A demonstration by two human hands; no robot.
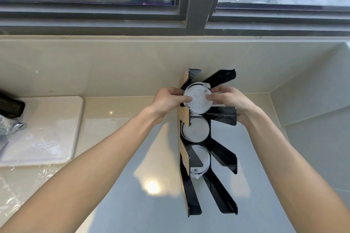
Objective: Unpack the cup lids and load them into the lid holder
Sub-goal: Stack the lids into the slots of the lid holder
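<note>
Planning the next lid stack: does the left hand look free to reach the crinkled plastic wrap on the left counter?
Probably not yet: the left hand grips the lid stack; the path to the plastic wrap looks open.

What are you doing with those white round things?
A person is loading white cup lids into a black lid holder on the counter by the window. Both hands grip the top stack of lids: the left hand on one side, the right hand on the other. Two more stacks already sit in the slots below it.
</note>
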